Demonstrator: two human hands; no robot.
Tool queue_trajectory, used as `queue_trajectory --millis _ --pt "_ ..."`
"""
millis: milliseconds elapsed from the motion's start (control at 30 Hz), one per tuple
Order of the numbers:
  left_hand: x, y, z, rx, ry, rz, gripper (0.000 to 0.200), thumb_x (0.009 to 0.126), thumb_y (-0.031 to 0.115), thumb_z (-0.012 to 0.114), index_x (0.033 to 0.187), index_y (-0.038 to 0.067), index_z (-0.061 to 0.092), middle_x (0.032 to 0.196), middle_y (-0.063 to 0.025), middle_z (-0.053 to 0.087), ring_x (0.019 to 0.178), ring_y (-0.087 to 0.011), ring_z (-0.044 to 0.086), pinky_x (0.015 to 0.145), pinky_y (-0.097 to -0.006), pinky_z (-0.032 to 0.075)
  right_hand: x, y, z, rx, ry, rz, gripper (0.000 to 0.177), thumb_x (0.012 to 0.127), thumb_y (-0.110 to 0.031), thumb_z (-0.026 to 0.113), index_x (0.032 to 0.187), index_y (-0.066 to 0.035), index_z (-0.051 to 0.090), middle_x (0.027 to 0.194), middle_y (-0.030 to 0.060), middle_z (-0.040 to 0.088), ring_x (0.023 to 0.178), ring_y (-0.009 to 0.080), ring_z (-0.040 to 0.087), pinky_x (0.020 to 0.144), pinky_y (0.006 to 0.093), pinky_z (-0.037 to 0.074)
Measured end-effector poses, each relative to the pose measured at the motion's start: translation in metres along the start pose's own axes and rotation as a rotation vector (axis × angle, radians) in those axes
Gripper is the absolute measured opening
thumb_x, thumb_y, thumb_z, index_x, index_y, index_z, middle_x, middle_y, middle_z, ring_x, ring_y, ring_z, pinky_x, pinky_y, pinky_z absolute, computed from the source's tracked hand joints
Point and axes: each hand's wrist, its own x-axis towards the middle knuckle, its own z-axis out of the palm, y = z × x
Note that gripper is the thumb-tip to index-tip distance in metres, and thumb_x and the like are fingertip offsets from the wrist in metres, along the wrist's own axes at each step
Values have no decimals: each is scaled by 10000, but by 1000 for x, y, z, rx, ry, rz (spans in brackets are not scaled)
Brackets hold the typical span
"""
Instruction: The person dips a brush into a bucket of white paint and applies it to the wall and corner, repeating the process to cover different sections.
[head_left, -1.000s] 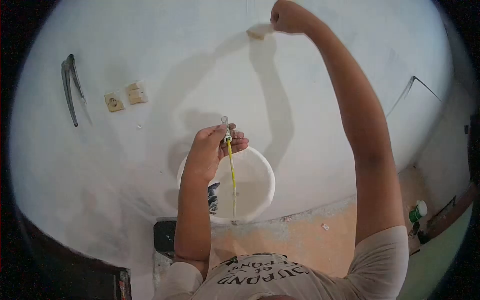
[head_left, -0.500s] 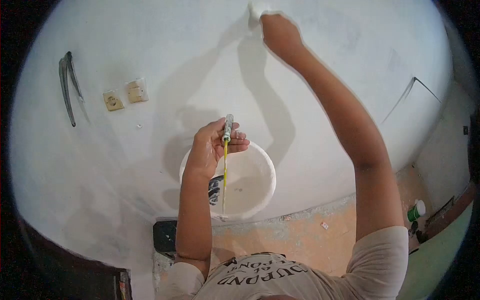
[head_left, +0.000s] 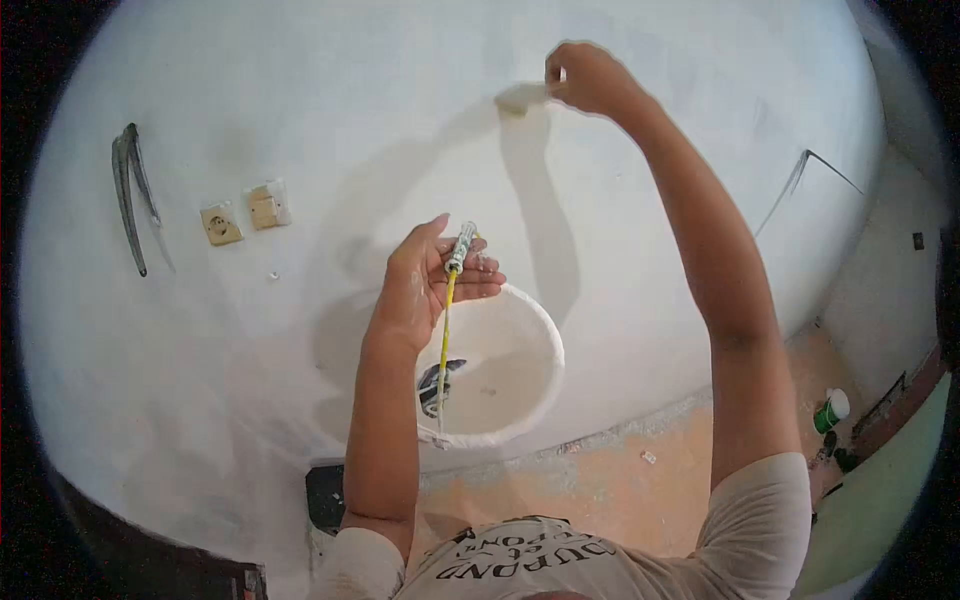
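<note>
My left hand (head_left: 410,285), palm up with fingers extended, holds the clear grip (head_left: 461,248) of a bucket handle. The handle's thin yellow bar runs down to the rim of a round white bucket (head_left: 552,340), against the wall. Inside the bucket are pale material and a dark, smeared object (head_left: 436,388). Higher up, my right hand (head_left: 590,80) has its fingers pinched on a pale flat tool (head_left: 520,98) at the white wall (head_left: 640,260). The tool's outline blends with the wall, so its exact shape is unclear.
Two yellowed electrical fittings (head_left: 221,224) and a dark bent strip (head_left: 130,195) are on the wall at left. A dark box (head_left: 325,497) stands below. At right, a green and white container (head_left: 832,410) is on the orange floor (head_left: 600,490).
My right hand has moved down and slightly right with the pale tool. The bucket has shifted slightly right and down, while its grip has tilted in my left hand.
</note>
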Motion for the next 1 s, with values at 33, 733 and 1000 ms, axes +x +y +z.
queue_trajectory --millis 33,733,1000 --pt "0 -2 -2 -4 -41 31 689 943 509 513 1093 -158 602 849 -218 690 785 -329 731 793 -395 623 13 -1 -6 -18 120 15 69 780 -96 681 845 -87 702 867 125 702 882 334 679 762 450 549" --pt "-10 -11 -13 -8 -45 -4 767 940 570 493 1132 -167 582 863 -248 690 760 -344 731 764 -410 622 18 -52 -68 23 418 214 142 876 -23 653 980 -42 747 957 138 746 887 323 708 781 428 565" --pt "-24 -11 -4 13 49 24 734 962 552 459 1154 -145 588 829 -212 684 746 -328 726 760 -403 618 33 -80 8 -505 496 -125 79 710 -16 724 702 -56 656 639 81 669 576 229 695 458 321 521"
